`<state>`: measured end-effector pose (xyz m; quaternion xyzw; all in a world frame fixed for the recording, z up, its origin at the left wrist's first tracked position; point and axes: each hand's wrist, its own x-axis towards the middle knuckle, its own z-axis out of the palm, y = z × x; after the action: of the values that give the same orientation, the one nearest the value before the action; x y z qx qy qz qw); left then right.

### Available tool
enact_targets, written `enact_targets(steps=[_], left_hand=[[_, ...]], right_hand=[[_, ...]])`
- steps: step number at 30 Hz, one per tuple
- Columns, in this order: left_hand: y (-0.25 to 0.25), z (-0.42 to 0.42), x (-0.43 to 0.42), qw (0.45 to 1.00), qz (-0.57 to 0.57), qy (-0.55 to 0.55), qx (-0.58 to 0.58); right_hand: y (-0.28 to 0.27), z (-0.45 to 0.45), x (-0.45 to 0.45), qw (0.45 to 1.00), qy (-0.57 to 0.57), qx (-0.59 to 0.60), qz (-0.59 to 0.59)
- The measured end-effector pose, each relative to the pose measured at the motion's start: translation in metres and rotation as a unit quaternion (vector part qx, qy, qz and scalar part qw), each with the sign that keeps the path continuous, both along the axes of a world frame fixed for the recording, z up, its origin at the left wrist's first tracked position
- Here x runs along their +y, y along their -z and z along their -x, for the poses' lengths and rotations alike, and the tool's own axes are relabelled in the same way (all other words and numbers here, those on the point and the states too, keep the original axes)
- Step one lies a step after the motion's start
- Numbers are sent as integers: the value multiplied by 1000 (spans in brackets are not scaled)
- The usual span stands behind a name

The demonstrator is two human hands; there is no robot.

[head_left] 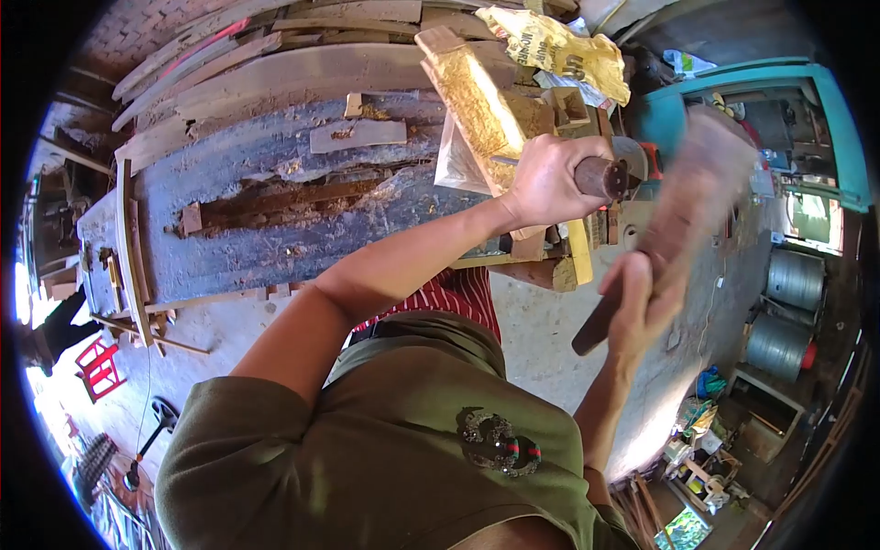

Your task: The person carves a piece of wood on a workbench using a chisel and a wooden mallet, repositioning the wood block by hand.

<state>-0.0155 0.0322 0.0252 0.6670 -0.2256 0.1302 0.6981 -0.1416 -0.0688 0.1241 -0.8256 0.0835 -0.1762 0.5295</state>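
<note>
My left hand [555,179] is closed around a chisel [599,177], with the butt of its wooden handle facing right. The chisel's thin blade points left over a long sunlit wooden piece [472,96], which lies slanted across the bench; whether the tip touches the wood I cannot tell. In my right hand [643,307] is a wooden mallet [678,215], gripped by its narrow lower end. Its broad upper part is smeared by motion, right of the chisel's handle and apart from it.
The worn dark workbench [247,243] has a long ragged hollow. A flat wood block [357,137] lies on it, with planks [302,69] stacked behind. A yellow sack [559,50] sits at the back. Metal drums [793,280] stand right; a red stool [99,368] is left.
</note>
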Motion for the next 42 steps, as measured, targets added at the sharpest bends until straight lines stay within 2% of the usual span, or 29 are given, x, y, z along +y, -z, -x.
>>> enact_targets(steps=[1, 2, 4, 5, 6, 8, 10, 12, 13, 17, 18, 20, 21, 22, 24, 26, 30, 32, 34, 36, 39, 40, 42], left_hand=[[1, 0, -1, 1000, 3, 4, -2], [2, 1, -3, 1000, 2, 3, 0], [5, 5, -9, 1000, -20, -12, -7], [7, 8, -10, 999, -32, -8, -22], [7, 10, -12, 999, -30, -3, -25], [10, 11, -13, 997, -62, -15, -36], [12, 13, -16, 997, -65, -19, -36], [13, 16, -18, 996, -72, -4, -44], [11, 18, -17, 997, -69, -1, -38], [11, 18, -20, 993, -97, -4, -60], [11, 19, -21, 993, -105, 2, -49], [14, 23, -21, 993, -113, 8, -30], [13, 22, -21, 994, -105, 8, -31], [12, 21, -20, 995, -98, 10, -35], [11, 21, -20, 994, -101, 2, -46], [11, 20, -22, 993, -101, -13, -57], [15, 24, -20, 995, -99, -4, -29], [13, 23, -20, 994, -99, -3, -42], [14, 24, -20, 993, -111, 5, -48], [14, 21, -18, 991, -128, 4, -47], [15, 24, -20, 991, -126, 7, -38], [15, 24, -19, 991, -126, 11, -40], [13, 25, -20, 992, -118, -3, -51]], right_hand=[[-2, 2, 1, 997, 28, -72, 13], [0, 1, 1, 997, 28, -71, 12], [9, 0, -6, 986, -19, -164, -23], [17, 7, -13, 998, 6, -38, 52], [13, 3, -2, 998, -23, 54, 35], [13, 8, -12, 998, 2, 69, -2], [1, 12, -3, 999, 16, 1, 46], [4, 17, -6, 996, 30, -87, 18], [8, 17, -6, 996, 32, -87, 17], [14, 21, -10, 996, 5, 84, 34], [9, 21, -8, 996, 2, 83, 33], [6, 25, -6, 998, 33, -37, -42], [9, 23, -6, 994, 24, -108, -10], [12, 19, -3, 994, 25, -109, -12], [13, 14, 0, 997, 4, 71, -11], [14, 15, -8, 998, -6, 56, 10], [6, 19, -8, 994, 47, -92, -41], [31, 20, -26, 999, 34, -22, -13], [21, 14, -15, 998, 7, 63, 20], [19, 18, -19, 997, 16, 68, 27], [10, 18, -9, 993, 44, -103, -29], [15, 15, -10, 993, 48, -105, -29], [23, 13, -15, 997, 17, 77, 11]])
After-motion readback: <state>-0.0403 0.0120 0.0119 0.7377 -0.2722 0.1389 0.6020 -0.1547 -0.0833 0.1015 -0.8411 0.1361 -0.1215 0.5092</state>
